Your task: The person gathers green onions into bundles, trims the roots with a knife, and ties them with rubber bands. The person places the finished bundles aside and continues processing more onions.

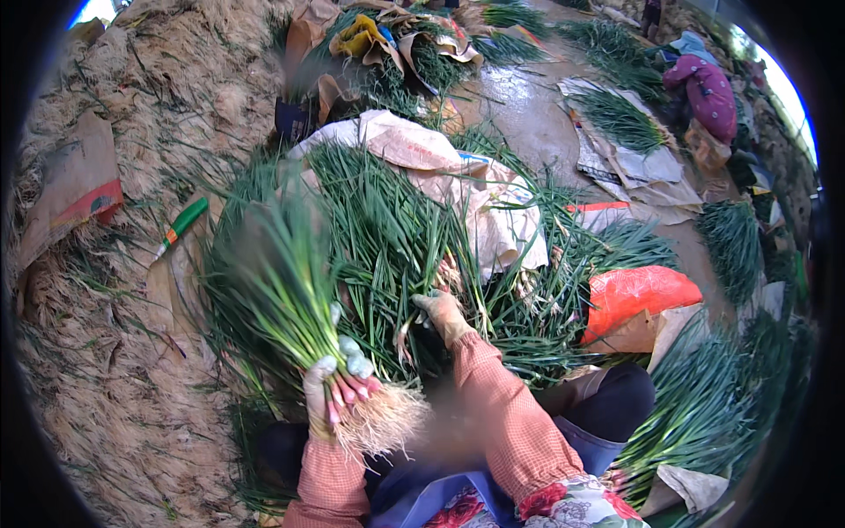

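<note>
Roots (383, 421), pale and stringy, fan from the pink-bulbed bunch of green onions (304, 308) that your pale-gloved left hand (319, 387) clasps, fingers closed, over the near left edge of a green onion heap (387, 238). Your pale-gloved right hand (444, 315) reaches into the heap's near edge; how far it is open, or whether it holds stalks, cannot be told. A white woven sack (502, 220) drapes the far edge; a green-handled knife (187, 222) lies beyond the left edge.
</note>
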A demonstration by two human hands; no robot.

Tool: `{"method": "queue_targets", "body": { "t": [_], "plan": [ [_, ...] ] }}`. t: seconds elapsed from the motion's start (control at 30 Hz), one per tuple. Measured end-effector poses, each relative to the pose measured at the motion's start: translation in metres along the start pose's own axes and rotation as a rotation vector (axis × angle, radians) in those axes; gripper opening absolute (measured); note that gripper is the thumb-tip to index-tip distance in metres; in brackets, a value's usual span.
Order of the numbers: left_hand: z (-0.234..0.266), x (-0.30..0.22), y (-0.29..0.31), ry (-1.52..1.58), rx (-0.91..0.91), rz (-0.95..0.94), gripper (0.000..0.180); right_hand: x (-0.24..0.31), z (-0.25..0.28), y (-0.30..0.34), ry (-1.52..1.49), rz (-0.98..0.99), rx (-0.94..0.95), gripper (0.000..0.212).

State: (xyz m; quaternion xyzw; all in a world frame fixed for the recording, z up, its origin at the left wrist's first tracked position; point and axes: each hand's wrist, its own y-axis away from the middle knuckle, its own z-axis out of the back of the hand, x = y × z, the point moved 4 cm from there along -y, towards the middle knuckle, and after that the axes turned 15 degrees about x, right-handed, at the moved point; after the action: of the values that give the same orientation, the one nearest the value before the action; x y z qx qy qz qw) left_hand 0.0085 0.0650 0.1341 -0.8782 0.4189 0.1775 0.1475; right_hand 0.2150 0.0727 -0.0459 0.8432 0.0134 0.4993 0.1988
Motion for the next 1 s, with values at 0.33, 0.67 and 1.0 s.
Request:
{"method": "queue_targets", "body": {
  "t": [0.33, 0.67, 1.0],
  "plan": [
    [0.099, 0.050, 0.031, -0.146, -0.189, 0.194, 0.044, 0.067, 0.020, 0.073, 0.389, -0.151, -0.006, 0.026],
    [0.076, 0.058, 0.001, -0.128, -0.166, 0.139, 0.047, 0.107, 0.020, 0.033, 0.350, 0.240, -0.119, 0.033],
    [0.124, 0.100, -0.041, -0.392, -0.374, 0.278, 0.042, 0.072, 0.029, -0.040, 1.014, -0.207, -0.385, 0.051]
  ]
}}
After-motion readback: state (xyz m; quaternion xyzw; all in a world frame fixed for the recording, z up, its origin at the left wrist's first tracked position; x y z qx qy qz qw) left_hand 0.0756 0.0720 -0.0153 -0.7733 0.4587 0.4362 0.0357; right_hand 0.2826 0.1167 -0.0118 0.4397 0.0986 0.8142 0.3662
